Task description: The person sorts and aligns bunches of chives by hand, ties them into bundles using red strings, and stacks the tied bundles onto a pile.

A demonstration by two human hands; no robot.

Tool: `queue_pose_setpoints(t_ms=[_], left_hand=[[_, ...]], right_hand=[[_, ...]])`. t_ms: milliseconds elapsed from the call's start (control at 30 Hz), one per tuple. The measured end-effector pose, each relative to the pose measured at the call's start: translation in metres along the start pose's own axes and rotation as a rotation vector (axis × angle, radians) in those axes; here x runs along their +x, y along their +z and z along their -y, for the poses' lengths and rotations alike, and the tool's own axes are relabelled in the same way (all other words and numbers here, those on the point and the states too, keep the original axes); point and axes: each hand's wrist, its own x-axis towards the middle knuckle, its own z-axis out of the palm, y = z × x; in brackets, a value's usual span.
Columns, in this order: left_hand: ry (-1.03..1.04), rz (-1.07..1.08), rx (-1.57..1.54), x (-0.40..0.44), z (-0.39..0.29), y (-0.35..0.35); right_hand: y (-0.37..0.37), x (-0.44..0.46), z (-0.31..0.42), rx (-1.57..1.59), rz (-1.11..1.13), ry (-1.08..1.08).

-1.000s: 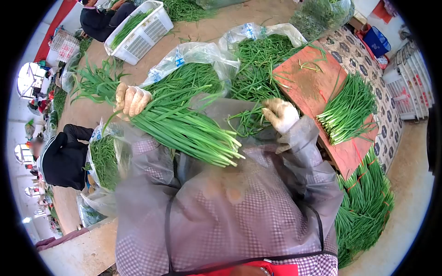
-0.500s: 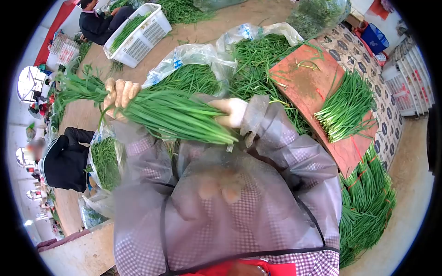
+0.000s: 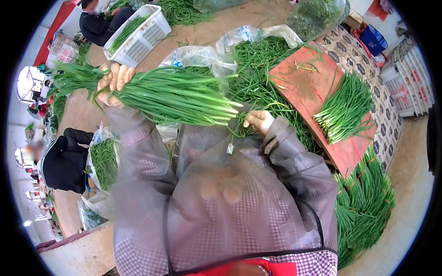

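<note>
My left hand [image 3: 115,83], in a pale, soiled glove, is wrapped round a thick bunch of garlic chives [image 3: 179,94]. Their leafy tips trail off to the left, and the pale stem ends point right. Just beyond those ends, my right hand [image 3: 258,121] is closed, its fingers curled in a pinch. A few loose chive blades [image 3: 238,129] hang at its fingertips, apart from the bunch. On a reddish board [image 3: 294,69] to the right lies another pile of chives [image 3: 346,110], stem ends toward me.
Open plastic bags [image 3: 198,55] of loose chives [image 3: 262,55] lie ahead. Tied chive bundles [image 3: 366,207] are stacked at lower right. A white crate [image 3: 140,39] stands at upper left beside a seated person [image 3: 94,25]. Another person [image 3: 64,161] sits at left near a bag of greens [image 3: 105,161].
My right hand has come away from the bunch, moving right and slightly down, with loose blades at its fingers. My left hand has shifted slightly left, and the bunch lies more spread out.
</note>
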Motion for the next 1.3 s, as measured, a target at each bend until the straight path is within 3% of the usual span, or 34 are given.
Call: queue_pose_setpoints(t_ms=[100, 167, 200, 333, 400, 433, 500, 567, 633, 700, 767, 833, 900, 933, 967, 1000, 1033, 1067, 1100, 1167, 1233, 1267, 1300], left_hand=[[-0.004, 0.053, 0.033, 0.018, -0.005, 0.008], [0.021, 0.046, 0.026, 0.031, -0.001, 0.018], [0.050, 0.044, 0.056, 0.037, 0.002, 0.025], [0.144, 0.114, 0.166, 0.057, 0.023, 0.059], [0.160, 0.175, 0.214, 0.061, 0.034, 0.077], [0.180, 0.232, 0.263, 0.062, 0.040, 0.086], [0.254, 0.188, 0.406, 0.051, 0.056, 0.113], [0.267, 0.357, 0.372, 0.041, 0.067, 0.111], [0.144, 0.592, 0.471, 0.031, 0.056, 0.100], [0.184, 0.727, 0.677, 0.022, 0.051, 0.090], [0.222, 0.380, 0.870, -0.016, 0.063, 0.101], [0.173, 0.464, 0.995, -0.038, 0.059, 0.078], [-0.070, 0.398, 1.142, -0.059, 0.055, 0.087], [-0.118, 0.387, 1.201, -0.075, 0.058, 0.082], [-0.168, 0.374, 1.259, -0.093, 0.064, 0.075], [-0.247, 0.452, 1.327, -0.105, 0.063, 0.072], [-0.321, 0.664, 1.383, -0.117, 0.057, 0.051], [-0.389, 0.671, 1.399, -0.127, 0.056, 0.050], [-0.460, 0.677, 1.416, -0.138, 0.055, 0.050], [-0.518, 0.767, 1.346, -0.152, 0.048, 0.024], [-0.805, 0.982, 1.089, -0.152, 0.043, 0.014], [-0.983, 0.902, 1.034, -0.147, 0.036, 0.027], [-0.983, 0.895, 1.032, -0.143, 0.026, 0.033]], right_hand=[[-0.004, -0.009, 0.000, 0.026, -0.015, 0.133], [0.004, -0.013, 0.013, -0.779, -0.169, -0.442], [0.013, -0.019, 0.039, -0.756, -0.039, -0.361], [0.063, -0.019, 0.073, 0.026, 0.487, -0.064], [0.079, -0.004, 0.082, -0.035, 0.580, -0.063], [0.090, 0.017, 0.069, -0.036, 0.572, -0.071], [0.105, 0.050, 0.050, 0.257, 0.555, -0.207], [0.098, 0.059, 0.050, 0.370, 0.489, -0.236], [0.087, 0.071, 0.037, 0.721, 0.333, -0.288], [0.072, 0.085, 0.021, 1.007, 0.179, -0.344], [0.062, 0.094, 0.007, 1.211, 0.053, -0.401], [0.053, 0.098, -0.001, 1.336, -0.037, -0.454], [0.044, 0.100, -0.005, 1.457, -0.019, -0.522], [0.039, 0.096, -0.009, 1.594, 0.219, -0.613], [0.035, 0.093, -0.011, 1.592, 0.207, -0.614], [0.032, 0.090, -0.011, 1.515, 0.379, -0.715], [0.030, 0.087, -0.011, 1.428, 0.552, -0.813], [0.032, 0.080, -0.016, 1.422, 0.289, -0.694], [0.031, 0.079, -0.016, 1.427, 0.251, -0.644], [0.033, 0.079, -0.017, 1.440, 0.287, -0.596], [0.036, 0.078, -0.016, 1.435, 0.325, -0.559], [0.037, 0.076, -0.014, 1.429, 0.347, -0.539], [0.037, 0.074, -0.013, 1.425, 0.369, -0.527]])
